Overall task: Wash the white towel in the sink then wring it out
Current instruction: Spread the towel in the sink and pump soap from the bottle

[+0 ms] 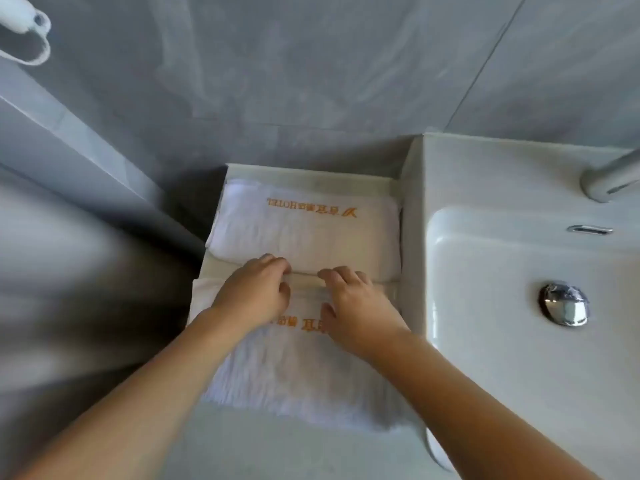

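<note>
Left hand (252, 292) and right hand (353, 303) side by side, palms down, fingers curled over the far folded edge of the near white towel (294, 372), apparently pinching it. Towel flat on the ledge (346, 176) under both palms, orange embroidered lettering (298, 323) partly hidden between the wrists. Just beyond the fingertips, a second folded towel (304, 233) with the same lettering. To the right of the right hand, white sink (485, 341), chrome drain plug (564, 303), faucet (609, 178) further back.
</note>
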Demonstrator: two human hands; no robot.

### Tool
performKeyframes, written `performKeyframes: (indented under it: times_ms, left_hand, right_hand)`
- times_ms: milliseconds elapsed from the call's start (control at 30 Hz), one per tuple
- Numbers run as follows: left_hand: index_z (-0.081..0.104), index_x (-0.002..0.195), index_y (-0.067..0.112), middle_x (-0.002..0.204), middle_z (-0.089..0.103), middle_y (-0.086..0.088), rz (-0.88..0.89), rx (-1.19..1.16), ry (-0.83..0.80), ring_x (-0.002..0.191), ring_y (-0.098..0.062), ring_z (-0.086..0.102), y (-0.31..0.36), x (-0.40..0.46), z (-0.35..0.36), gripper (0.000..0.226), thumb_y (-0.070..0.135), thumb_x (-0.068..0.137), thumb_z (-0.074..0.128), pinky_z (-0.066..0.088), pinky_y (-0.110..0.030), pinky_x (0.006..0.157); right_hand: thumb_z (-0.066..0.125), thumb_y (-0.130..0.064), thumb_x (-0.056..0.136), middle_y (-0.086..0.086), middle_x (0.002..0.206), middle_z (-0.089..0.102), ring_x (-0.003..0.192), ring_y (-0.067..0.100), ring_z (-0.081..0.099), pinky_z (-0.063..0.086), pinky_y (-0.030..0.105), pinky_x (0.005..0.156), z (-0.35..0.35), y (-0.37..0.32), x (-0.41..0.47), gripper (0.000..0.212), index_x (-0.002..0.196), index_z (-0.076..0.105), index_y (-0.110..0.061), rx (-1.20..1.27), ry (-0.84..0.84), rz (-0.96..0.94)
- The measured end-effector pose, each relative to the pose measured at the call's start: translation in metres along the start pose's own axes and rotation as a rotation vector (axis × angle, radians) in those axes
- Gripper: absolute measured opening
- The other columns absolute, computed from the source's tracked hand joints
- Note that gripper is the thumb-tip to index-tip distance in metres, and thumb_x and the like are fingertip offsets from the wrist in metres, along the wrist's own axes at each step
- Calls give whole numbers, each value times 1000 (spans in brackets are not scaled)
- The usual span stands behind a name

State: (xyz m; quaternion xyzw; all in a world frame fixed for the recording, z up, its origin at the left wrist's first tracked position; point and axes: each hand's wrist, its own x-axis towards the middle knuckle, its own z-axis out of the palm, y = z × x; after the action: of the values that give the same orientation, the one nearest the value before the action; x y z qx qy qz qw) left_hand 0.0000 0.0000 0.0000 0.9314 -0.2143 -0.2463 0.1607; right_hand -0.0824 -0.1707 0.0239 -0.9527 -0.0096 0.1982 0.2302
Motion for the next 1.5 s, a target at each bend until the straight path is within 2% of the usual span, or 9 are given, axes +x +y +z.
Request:
performKeyframes:
  times_ms: [167, 500, 600, 700, 867, 1000, 1167, 1300, 1500]
  left_hand:
    - [56, 110, 18, 109, 53, 3, 53, 149, -128, 102, -19, 49, -19, 7, 9, 23, 27, 89, 59, 47, -33, 81]
    - [48, 86, 22, 96, 49, 7, 165, 213, -259, 94, -15, 46, -22, 25, 5, 10, 20, 89, 57, 40, -30, 73]
    - [49, 89, 21, 93, 53, 6, 132, 180, -318, 85, -17, 51, -24, 27, 2, 8, 22, 92, 56, 46, -34, 70]
    - [48, 96, 23, 93, 58, 2, 102, 161, -379, 84, -19, 55, -24, 28, -1, 6, 26, 96, 53, 49, -37, 73]
    - [44, 99, 28, 89, 55, 3, 14, -6, -447, 77, -15, 53, -19, 24, -3, 7, 32, 104, 44, 41, -33, 63]
    - [43, 94, 29, 83, 53, 2, -29, -84, -402, 71, -14, 49, -6, 21, -11, 12, 33, 105, 41, 36, -32, 59]
    - [47, 86, 30, 80, 54, 4, -27, -177, -332, 70, -13, 49, 17, 18, -40, 18, 31, 104, 43, 39, -30, 62]
    - [49, 83, 30, 73, 55, 5, 27, -248, -222, 67, -14, 50, 40, 9, -65, 20, 32, 103, 45, 43, -36, 66]
    - [48, 82, 27, 64, 52, 9, 148, -301, -66, 60, -13, 46, 85, -12, -97, 22, 30, 103, 46, 41, -36, 62]
  right_hand:
    - [51, -29, 92, 9, 135, 45, 122, 31, 44, 35, 36, 100, 29, 2, 22, 48, 136, 42, -14, -104, -155, 133]
    - [51, -30, 92, 9, 128, 47, 119, 31, 42, 34, 38, 99, 43, 9, 35, 34, 122, 51, -12, -170, -149, 146]
    - [50, -29, 94, 10, 127, 50, 118, 30, 45, 34, 38, 97, 39, 9, 35, 33, 122, 49, -11, -161, -154, 115]
    - [45, -28, 98, 10, 118, 61, 107, 32, 55, 32, 37, 80, 33, 9, 34, 25, 117, 44, -12, -142, -186, 82]
    - [36, -28, 103, 14, 112, 66, 98, 36, 61, 37, 36, 72, 24, 8, 26, 26, 122, 41, -11, -19, -207, 134]
    - [36, -31, 99, 15, 105, 64, 97, 36, 59, 41, 35, 73, 8, 3, 21, 23, 101, 53, -14, 98, -170, 211]
    - [40, -30, 94, 4, 72, 56, 69, 28, 54, 36, 34, 55, -25, 1, 10, 27, 71, 45, -16, 196, -30, 201]
    - [42, -27, 93, 2, 63, 50, 60, 24, 48, 35, 33, 52, -56, -1, -7, 30, 66, 40, -15, 236, 113, 162]
    - [43, -29, 94, 2, 72, 60, 67, 22, 56, 47, 35, 59, -101, 0, -42, 25, 81, 57, -14, 243, 307, 104]
